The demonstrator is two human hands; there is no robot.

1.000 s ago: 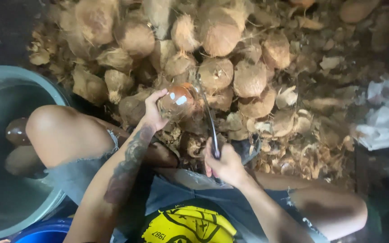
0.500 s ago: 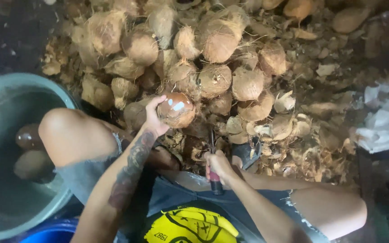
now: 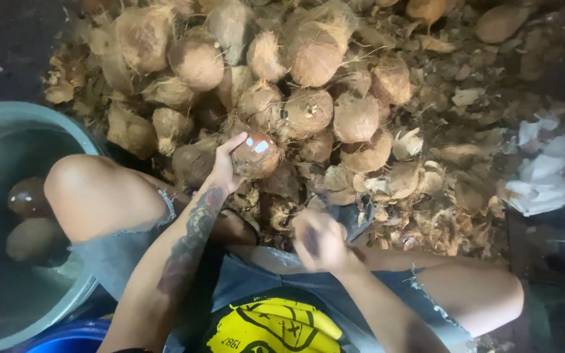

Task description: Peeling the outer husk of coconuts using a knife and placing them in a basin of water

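Right hand (image 3: 318, 240) nearest, blurred above the lap, fingers curled closed; grasped item cannot be told. Left hand (image 3: 225, 168) beyond, fingers spread around a husked coconut (image 3: 256, 155), held against the coconut pile (image 3: 308, 98). Basin (image 3: 8, 307) left, 2 coconuts inside.

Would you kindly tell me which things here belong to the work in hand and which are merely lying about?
In use:
left hand gripping the round brown husked coconut;
right hand, blurred;
grey-green round tub holding peeled coconuts.

Lying about:
pile of fibrous unhusked coconuts;
white crumpled cloth.
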